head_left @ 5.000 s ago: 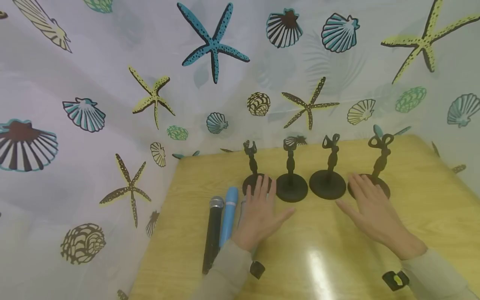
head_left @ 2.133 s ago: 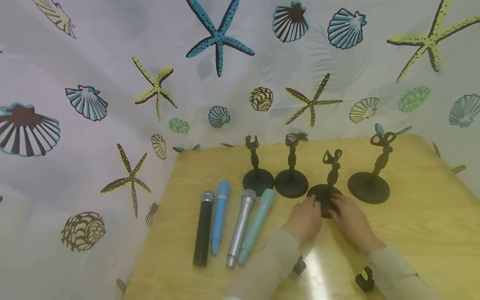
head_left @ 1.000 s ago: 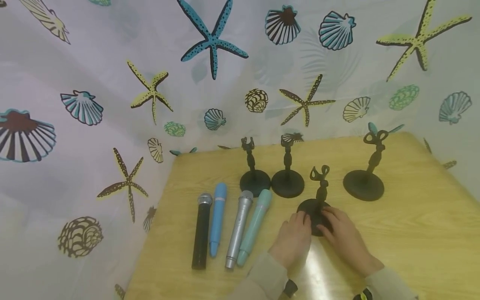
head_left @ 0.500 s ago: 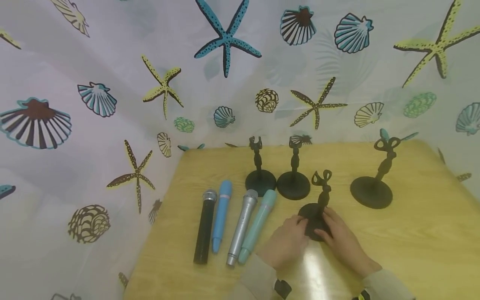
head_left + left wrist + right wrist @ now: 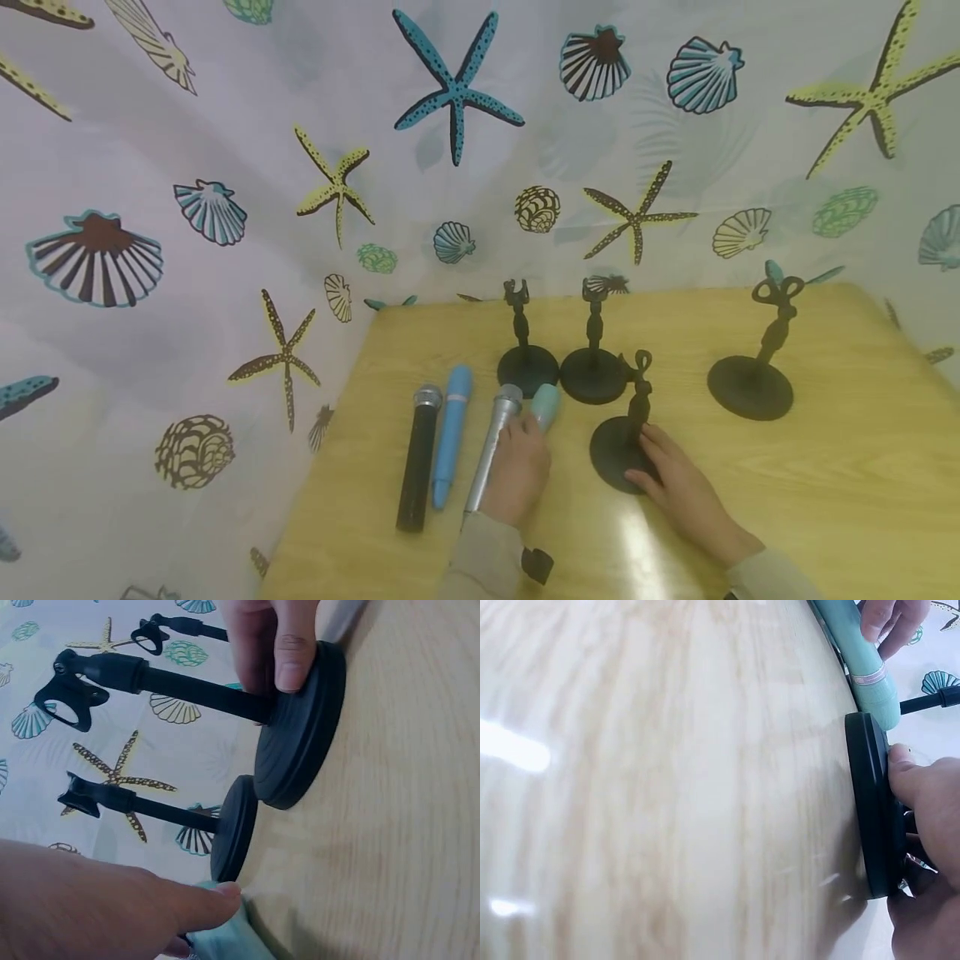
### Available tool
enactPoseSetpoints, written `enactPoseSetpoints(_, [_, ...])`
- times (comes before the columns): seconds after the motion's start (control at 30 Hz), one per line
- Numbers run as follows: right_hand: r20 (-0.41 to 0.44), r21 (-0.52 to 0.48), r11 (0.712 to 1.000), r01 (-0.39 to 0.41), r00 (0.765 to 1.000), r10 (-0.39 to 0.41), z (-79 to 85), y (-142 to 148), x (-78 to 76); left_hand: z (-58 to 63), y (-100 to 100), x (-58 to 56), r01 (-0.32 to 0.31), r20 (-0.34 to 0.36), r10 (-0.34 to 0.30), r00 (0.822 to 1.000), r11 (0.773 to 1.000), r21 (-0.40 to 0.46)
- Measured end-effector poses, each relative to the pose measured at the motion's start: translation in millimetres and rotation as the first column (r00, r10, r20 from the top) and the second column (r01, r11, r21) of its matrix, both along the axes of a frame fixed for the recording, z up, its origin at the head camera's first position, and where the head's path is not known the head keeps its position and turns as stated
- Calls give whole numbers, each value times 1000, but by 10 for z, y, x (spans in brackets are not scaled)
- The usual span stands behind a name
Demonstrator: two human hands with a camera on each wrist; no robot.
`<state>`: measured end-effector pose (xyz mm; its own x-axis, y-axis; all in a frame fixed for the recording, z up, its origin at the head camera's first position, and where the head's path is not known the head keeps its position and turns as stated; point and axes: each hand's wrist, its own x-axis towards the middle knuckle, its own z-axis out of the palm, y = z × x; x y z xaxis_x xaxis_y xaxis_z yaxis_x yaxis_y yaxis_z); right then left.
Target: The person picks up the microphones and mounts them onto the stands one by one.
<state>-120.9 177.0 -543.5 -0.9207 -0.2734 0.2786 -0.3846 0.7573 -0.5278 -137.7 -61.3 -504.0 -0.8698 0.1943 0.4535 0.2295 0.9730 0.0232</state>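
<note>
My left hand (image 5: 517, 467) is over the mint-green microphone (image 5: 546, 403), fingers bent at its body and covering most of it in the head view. In the right wrist view, fingertips (image 5: 877, 619) lie against the green microphone (image 5: 866, 664). The silver microphone (image 5: 495, 437) lies alongside, partly behind the hand. My right hand (image 5: 686, 492) holds a black desktop microphone stand by its round base (image 5: 613, 454), thumb on the base and fingers by the pole. The stand (image 5: 202, 694) is upright, its clip at the top.
Two more black stands (image 5: 528, 371) (image 5: 592, 375) stand behind, and another stand (image 5: 750, 387) at the right. A black microphone (image 5: 418, 467) and a blue microphone (image 5: 450, 450) lie at the left of the wooden table (image 5: 840, 500). A shell-patterned cloth (image 5: 480, 50) surrounds the table.
Both hands first lay spread near the stands, then drew one stand forward out of the row. The left hand has since left the stand and moved left to the green microphone; the right stays.
</note>
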Motion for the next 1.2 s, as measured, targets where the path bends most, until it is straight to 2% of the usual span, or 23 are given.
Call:
enactPoseSetpoints(0.1, [5,0,1000,-3,1000,3,-13,2,21,-116,42,-21,-49,-3,49,999,999,-3])
enactPoseSetpoints(0.2, [2,1,1000,-5,1000,5,-17,-1,64,-119,78,-28,-63,34,63,997,998,4])
enactPoseSetpoints(0.27, [0,-5,1000,-10,1000,10,-16,-14,102,-93,79,-27,-43,104,38,994,998,44])
enactPoseSetpoints(0.33, [-6,-11,1000,-10,1000,10,-23,-24,130,-37,75,-24,-14,143,3,990,997,73])
enactPoseSetpoints(0.4, [-18,-18,1000,-5,1000,4,-27,-30,146,-9,69,-37,33,137,-48,989,993,113])
enactPoseSetpoints(0.47, [-33,-20,1000,3,999,-3,-38,-27,151,15,73,-51,80,81,-92,992,988,135])
enactPoseSetpoints(0.53, [-50,-19,1000,7,999,-8,-50,-19,151,58,90,-72,110,66,-123,990,978,179])
enactPoseSetpoints(0.63, [-77,-13,1000,12,997,-13,-74,-4,150,174,134,-122,80,195,-152,969,938,336])
enactPoseSetpoints(0.73, [-101,-17,1000,17,995,-19,-91,4,159,324,189,-180,9,332,-187,925,881,472])
enactPoseSetpoints(0.77, [-107,-19,1000,18,994,-20,-92,4,161,381,210,-199,-9,354,-208,912,852,523])
enactPoseSetpoints(0.97, [-109,-11,1000,6,994,-7,-78,-7,165,638,356,-306,51,281,-339,898,714,698])
enactPoseSetpoints(1.07, [-106,-5,1000,3,994,-3,-80,-6,163,714,429,-366,94,243,-376,894,689,718])
enactPoseSetpoints(1.2, [-93,-5,1000,8,996,-9,-91,-1,158,807,494,-441,141,195,-391,900,681,718])
